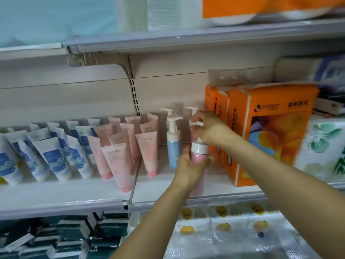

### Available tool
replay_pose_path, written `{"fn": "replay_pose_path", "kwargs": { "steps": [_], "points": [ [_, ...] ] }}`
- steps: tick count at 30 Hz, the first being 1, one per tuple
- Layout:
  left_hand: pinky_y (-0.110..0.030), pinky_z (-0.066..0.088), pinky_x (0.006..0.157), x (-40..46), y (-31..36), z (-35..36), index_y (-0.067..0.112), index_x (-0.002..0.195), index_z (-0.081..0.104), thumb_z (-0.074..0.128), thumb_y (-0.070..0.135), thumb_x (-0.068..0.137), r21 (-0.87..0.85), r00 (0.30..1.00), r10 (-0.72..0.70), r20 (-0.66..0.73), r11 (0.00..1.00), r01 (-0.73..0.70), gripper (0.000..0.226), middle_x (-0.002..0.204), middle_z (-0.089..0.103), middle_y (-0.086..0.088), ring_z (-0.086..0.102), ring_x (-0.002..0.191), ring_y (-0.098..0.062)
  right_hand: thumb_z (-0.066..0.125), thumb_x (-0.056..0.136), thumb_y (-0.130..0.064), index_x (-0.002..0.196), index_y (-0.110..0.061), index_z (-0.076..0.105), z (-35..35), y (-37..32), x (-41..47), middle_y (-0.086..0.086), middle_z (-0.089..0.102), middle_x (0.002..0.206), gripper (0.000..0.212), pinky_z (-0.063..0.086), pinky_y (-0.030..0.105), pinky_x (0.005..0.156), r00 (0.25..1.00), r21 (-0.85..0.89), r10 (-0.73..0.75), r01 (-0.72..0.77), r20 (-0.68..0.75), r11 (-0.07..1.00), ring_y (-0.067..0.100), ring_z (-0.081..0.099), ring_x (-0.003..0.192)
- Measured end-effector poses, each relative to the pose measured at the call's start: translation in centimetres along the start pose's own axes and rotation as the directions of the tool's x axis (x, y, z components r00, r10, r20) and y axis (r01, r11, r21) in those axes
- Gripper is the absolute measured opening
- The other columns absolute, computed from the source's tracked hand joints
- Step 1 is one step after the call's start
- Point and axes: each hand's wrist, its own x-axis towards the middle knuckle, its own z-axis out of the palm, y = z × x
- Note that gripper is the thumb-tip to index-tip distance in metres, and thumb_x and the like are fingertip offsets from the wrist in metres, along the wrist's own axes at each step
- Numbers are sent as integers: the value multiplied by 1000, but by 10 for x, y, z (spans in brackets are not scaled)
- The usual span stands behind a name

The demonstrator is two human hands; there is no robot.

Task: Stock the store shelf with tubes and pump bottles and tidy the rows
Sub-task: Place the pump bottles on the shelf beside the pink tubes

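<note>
Both hands are clamped on one pink pump bottle, which stands upright near the front of the shelf. The left hand wraps its fingers around the bottle's pink body from the left, thumb side toward the camera. The right hand sits above it, fingers curled over the bottle's white pump head.

Taking the pink pump bottle as the landmark: just to its left stands a blue pump bottle with a white pump, and behind that a second white pump top shows. Another pump top rises directly behind the held bottle, partly hidden by the right hand. Further left stand the pink tubes, cap down and leaning back in rows, some marked SYRINX. Beyond them, farther left again, are the blue-and-white tubes, also cap down and tilted. Just to the right of the bottle, close beside it, stand tall orange packs. Right of those lies a white pack with green leaf print. Below the shelf, dark green boxes are stacked under the tubes.
</note>
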Motion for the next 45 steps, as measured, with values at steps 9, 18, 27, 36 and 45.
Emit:
{"fn": "replay_pose_path", "kwargs": {
  "steps": [9,18,27,36,45],
  "points": [
    [-29,51,89,-16,9,-26,17,122,54,67,20,89,78,995,-73,-71,994,78,35,115,62,-1,59,102,-12,48,99,-23,128,-17,53,8,3,12,11,45,128,31,46,38,94,998,-202,-61,59,-4,978,30,50,116],
    [-31,53,78,-42,55,-66,16,109,62,57,13,95,129,997,-73,-16,989,74,15,104,71,-12,66,82,-18,49,94,-26,119,-16,58,-7,-10,27,8,54,119,28,49,35,81,979,-446,-115,179,167,877,27,56,105],
    [-33,55,78,1,129,-100,11,113,64,52,10,98,360,994,105,6,928,-100,19,93,72,-9,67,77,-14,48,92,-18,111,-10,66,-44,-35,53,10,65,112,27,54,38,87,968,-395,-132,210,215,895,27,62,99],
    [-32,51,94,101,117,-124,20,115,67,48,10,99,808,958,203,201,519,-280,27,112,70,-4,64,102,-16,55,87,-9,113,-6,63,-47,-47,103,12,66,110,27,55,40,87,975,-494,-90,182,203,850,30,64,97],
    [-37,39,106,168,96,-121,22,141,46,53,22,97,910,936,122,330,223,-350,45,140,49,-5,47,128,-23,67,79,-5,107,-10,65,-23,-35,142,8,63,93,29,53,30,68,969,-613,-61,198,238,765,24,63,78]
  ]
}}
